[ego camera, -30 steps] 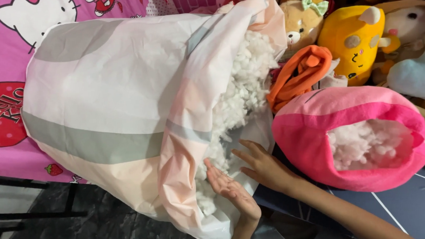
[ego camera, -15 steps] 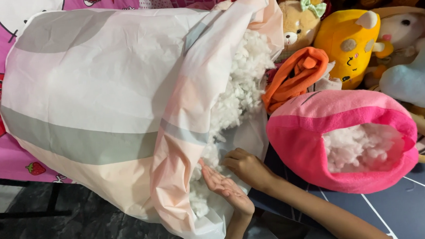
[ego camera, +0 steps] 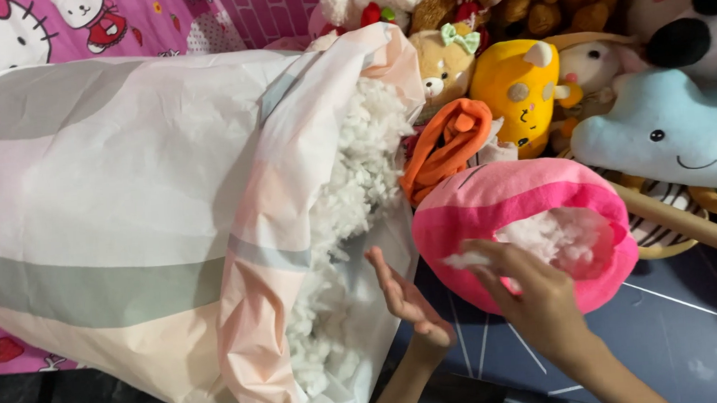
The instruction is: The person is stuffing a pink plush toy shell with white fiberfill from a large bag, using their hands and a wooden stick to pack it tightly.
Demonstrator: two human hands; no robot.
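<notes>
A tuft of white stuffing (ego camera: 469, 260) is pinched in the fingers of the right hand (ego camera: 535, 294) at the opening of the pink plush shell (ego camera: 489, 203), which lies just beside the big striped fabric bag (ego camera: 146, 212). The left hand (ego camera: 404, 297) is held open and flat, empty, at the mouth of the bag, where loose white filling (ego camera: 358, 185) is seen.

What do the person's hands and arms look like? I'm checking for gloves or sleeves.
Both are bare: the left hand and right hand wear no gloves, rings or watch that I can see, and both forearms show no sleeves up to the frame edge.
</notes>
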